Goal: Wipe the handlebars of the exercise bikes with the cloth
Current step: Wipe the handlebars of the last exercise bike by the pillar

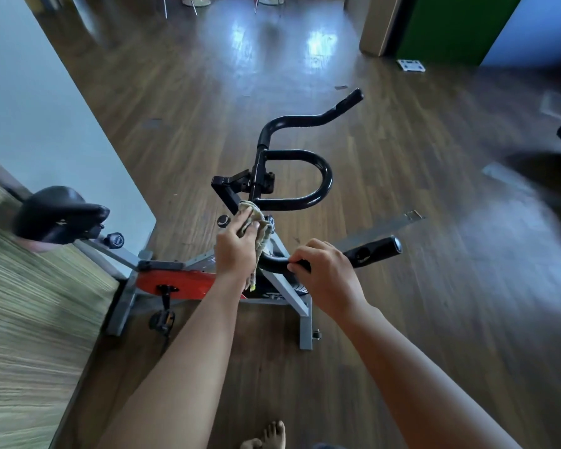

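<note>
Item 1, wooden floor (pixel 402 222): fills most of the frame, glossy, with glare at upper centre.

Item 2, exercise bike (pixel 162 265): centre frame, grey legs, saddle (pixel 59 212) at left.

Item 3, handlebars (pixel 318 176): black loop and far horn above centre, and a near grip (pixel 373 251) running right of centre.

Item 4, right hand (pixel 327 277): I have it clenched round the near bar, steadying it.

Item 5, left hand (pixel 237 251): it grasps the cloth (pixel 259 222), bunched against the bar where it bends down from the loop.

Risks, as I judge them:
- The cloth's loose tail hangs toward the frame and could snag on the knobs below.
- The stretch under my right hand gets skipped unless that hand shifts.
- The far horn is a long reach, and leaning could tip the bike.

Not legible:
- The bar surface beneath cloth and palm.
- The fingertips behind the cloth.
- The blurred dark shape at the right edge; whether it is another bike, I cannot tell.
</note>
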`<state>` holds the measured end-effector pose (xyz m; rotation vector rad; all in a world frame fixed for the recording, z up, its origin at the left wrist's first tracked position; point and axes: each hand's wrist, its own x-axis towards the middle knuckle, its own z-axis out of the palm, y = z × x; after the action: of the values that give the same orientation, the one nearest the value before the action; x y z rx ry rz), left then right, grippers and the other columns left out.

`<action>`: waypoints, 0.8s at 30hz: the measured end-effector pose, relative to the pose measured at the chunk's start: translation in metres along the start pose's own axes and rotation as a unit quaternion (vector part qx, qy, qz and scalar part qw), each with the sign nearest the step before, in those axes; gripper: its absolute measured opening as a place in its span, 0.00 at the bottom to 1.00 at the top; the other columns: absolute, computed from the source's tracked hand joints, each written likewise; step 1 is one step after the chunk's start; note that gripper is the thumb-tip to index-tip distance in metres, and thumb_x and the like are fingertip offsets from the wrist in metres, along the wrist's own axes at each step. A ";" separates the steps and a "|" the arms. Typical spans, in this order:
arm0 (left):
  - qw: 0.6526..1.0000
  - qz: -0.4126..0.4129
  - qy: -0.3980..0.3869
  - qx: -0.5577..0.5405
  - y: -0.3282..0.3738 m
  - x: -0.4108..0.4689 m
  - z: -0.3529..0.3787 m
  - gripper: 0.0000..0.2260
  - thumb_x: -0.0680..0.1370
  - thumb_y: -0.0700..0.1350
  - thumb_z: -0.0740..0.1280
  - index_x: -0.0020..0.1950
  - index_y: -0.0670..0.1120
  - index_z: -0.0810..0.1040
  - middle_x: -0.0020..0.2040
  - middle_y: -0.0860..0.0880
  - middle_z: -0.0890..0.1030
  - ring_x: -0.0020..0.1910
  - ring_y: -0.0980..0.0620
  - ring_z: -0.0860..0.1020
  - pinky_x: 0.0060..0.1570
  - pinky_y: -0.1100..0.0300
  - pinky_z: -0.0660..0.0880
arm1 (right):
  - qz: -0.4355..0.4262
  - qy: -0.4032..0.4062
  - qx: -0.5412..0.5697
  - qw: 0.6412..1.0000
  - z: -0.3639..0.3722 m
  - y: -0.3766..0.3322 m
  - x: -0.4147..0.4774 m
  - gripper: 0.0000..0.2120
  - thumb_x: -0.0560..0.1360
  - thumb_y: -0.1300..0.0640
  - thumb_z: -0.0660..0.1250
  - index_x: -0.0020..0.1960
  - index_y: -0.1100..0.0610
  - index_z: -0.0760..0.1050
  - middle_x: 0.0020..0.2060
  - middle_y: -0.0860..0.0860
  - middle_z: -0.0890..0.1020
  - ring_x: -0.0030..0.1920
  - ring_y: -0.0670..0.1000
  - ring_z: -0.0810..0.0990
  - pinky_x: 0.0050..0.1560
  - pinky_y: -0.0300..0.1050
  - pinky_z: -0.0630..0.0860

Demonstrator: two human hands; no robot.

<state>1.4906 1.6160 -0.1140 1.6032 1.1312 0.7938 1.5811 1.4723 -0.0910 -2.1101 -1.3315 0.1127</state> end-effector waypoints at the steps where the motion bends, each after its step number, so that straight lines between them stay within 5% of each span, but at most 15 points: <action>1: 1.000 -0.008 -0.001 -0.004 0.000 0.002 0.000 0.17 0.81 0.43 0.67 0.70 0.47 0.77 0.64 0.44 0.81 0.60 0.46 0.81 0.60 0.52 0.79 | 0.000 0.000 0.001 1.000 0.000 0.000 0.000 0.01 0.74 0.59 0.74 0.44 0.57 0.83 0.40 0.47 0.80 0.43 0.49 0.77 0.41 0.44 0.75; 6: 0.996 -0.038 0.009 -0.080 -0.008 -0.022 0.001 0.17 0.81 0.43 0.67 0.71 0.50 0.76 0.61 0.47 0.83 0.56 0.49 0.83 0.56 0.56 0.80 | -0.001 0.002 0.000 1.000 0.000 -0.001 -0.001 0.02 0.74 0.59 0.74 0.44 0.57 0.83 0.40 0.48 0.80 0.43 0.49 0.77 0.41 0.46 0.76; 10: 0.999 -0.003 0.027 -0.042 -0.009 -0.043 0.002 0.18 0.81 0.42 0.67 0.72 0.45 0.75 0.72 0.49 0.74 0.71 0.55 0.72 0.70 0.59 0.70 | -0.006 -0.001 -0.010 1.000 0.000 0.001 -0.001 0.02 0.74 0.58 0.74 0.44 0.57 0.83 0.41 0.48 0.81 0.43 0.50 0.78 0.41 0.45 0.76; 14: 0.999 0.029 0.021 0.007 -0.009 -0.028 0.001 0.17 0.81 0.42 0.68 0.70 0.44 0.76 0.70 0.46 0.76 0.68 0.54 0.74 0.67 0.62 0.72 | -0.011 -0.001 -0.014 1.000 0.000 0.001 -0.001 0.02 0.74 0.58 0.74 0.44 0.57 0.83 0.41 0.47 0.80 0.43 0.50 0.78 0.40 0.44 0.76; 24: 1.000 -0.012 -0.010 0.024 -0.004 0.002 -0.001 0.19 0.80 0.45 0.69 0.71 0.50 0.75 0.64 0.44 0.81 0.60 0.45 0.81 0.59 0.48 0.80 | -0.016 -0.052 -0.044 0.998 -0.013 -0.003 -0.001 0.06 0.79 0.56 0.68 0.52 0.55 0.83 0.46 0.48 0.80 0.49 0.50 0.78 0.45 0.48 0.78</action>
<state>1.4892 1.6181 -0.1176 1.6306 1.1597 0.7380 1.5834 1.4666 -0.0794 -2.1803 -1.4551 0.1536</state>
